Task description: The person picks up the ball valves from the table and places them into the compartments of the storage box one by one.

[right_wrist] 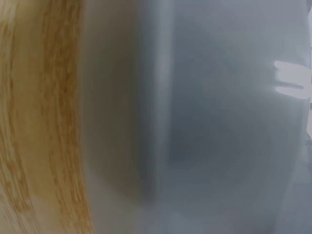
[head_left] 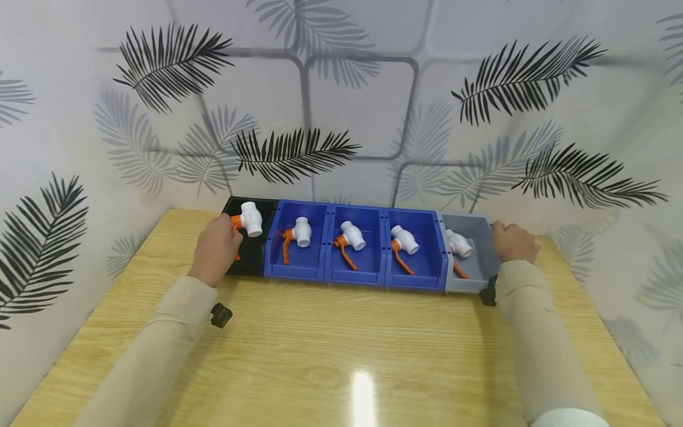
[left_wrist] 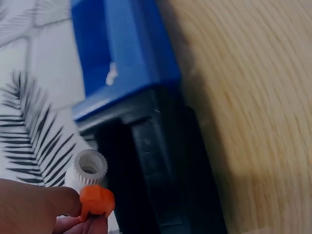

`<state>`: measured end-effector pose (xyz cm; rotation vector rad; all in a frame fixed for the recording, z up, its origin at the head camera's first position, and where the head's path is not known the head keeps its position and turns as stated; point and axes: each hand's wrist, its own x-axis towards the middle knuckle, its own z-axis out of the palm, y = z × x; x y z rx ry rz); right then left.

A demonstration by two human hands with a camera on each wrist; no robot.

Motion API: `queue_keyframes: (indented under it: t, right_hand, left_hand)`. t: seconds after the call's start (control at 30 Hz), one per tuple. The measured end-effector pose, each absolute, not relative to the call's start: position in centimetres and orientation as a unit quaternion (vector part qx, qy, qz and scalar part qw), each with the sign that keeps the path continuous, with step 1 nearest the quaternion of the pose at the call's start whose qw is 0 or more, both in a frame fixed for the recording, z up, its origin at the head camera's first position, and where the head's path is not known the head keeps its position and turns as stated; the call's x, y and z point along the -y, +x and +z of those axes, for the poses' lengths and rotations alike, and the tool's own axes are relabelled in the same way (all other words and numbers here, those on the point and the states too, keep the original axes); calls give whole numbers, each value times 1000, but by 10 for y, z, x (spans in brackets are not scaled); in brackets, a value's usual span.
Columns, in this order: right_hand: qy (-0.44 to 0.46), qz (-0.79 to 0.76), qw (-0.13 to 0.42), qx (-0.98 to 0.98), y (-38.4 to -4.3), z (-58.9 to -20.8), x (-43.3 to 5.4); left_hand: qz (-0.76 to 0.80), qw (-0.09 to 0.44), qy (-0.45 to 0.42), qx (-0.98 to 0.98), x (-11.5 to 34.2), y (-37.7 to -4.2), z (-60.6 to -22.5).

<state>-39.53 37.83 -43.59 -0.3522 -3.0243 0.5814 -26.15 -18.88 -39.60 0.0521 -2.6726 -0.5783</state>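
Observation:
My left hand point(head_left: 214, 249) pinches a white ball valve point(head_left: 251, 219) by its orange handle point(left_wrist: 96, 201), at the black bin point(head_left: 248, 249) on the left end of a row of bins. In the left wrist view the valve's open end point(left_wrist: 90, 163) faces up beside the bin's rim. With fingers curled over its right rim, my right hand point(head_left: 514, 242) grips the grey bin point(head_left: 482, 261) at the other end. A white ball valve point(head_left: 459, 243) with an orange handle lies inside that bin. The right wrist view shows only the grey bin's wall, blurred.
Between them stand three blue bins, the left one point(head_left: 274, 261), the middle one point(head_left: 368, 261) and the right one point(head_left: 432, 261), each with one white ball valve with an orange lever. All rest on a wooden table point(head_left: 341, 338) against a leaf-patterned wall point(head_left: 352, 107).

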Motion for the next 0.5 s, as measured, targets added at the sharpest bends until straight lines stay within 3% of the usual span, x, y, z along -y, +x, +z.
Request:
queue_keyframes:
  t: [0.13, 0.5]
  right_hand:
    - [-114, 188, 26, 975, -396, -438, -380]
    - [-118, 182, 37, 975, -397, -439, -380]
  left_hand:
    - [-142, 222, 15, 965, 181, -268, -401]
    - [-86, 205, 63, 973, 172, -288, -426]
